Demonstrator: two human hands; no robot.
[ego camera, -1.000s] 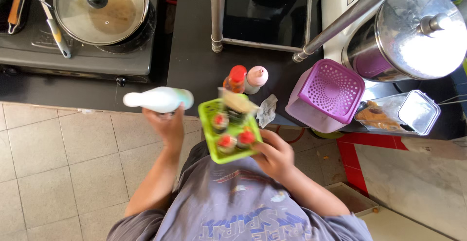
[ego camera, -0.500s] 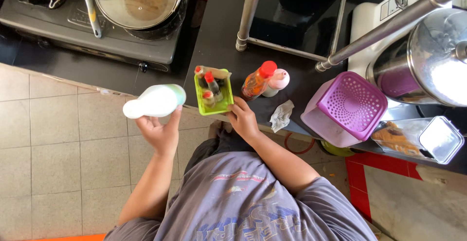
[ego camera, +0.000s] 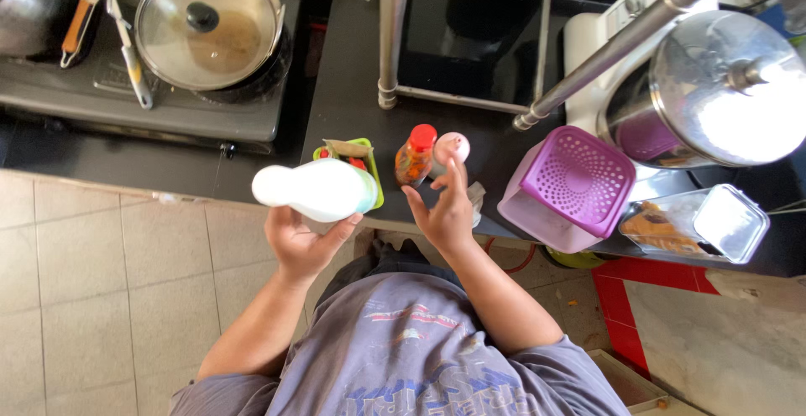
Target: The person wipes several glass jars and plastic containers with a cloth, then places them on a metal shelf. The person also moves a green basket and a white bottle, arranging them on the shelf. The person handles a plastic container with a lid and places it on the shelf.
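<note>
On the black kitchen counter beside the grey stove, a lime-green plastic tray held small red-capped bottles, a clear red-capped bottle of orange sauce stood just right of it, and a clear lidded box at the far right held brownish food. Half a second earlier your right hand rested at the tray; now it hovered open, fingers spread, by the sauce bottle. Your left hand gripped the white plastic bottle above the counter edge, lying sideways, narrow end pointing left.
</note>
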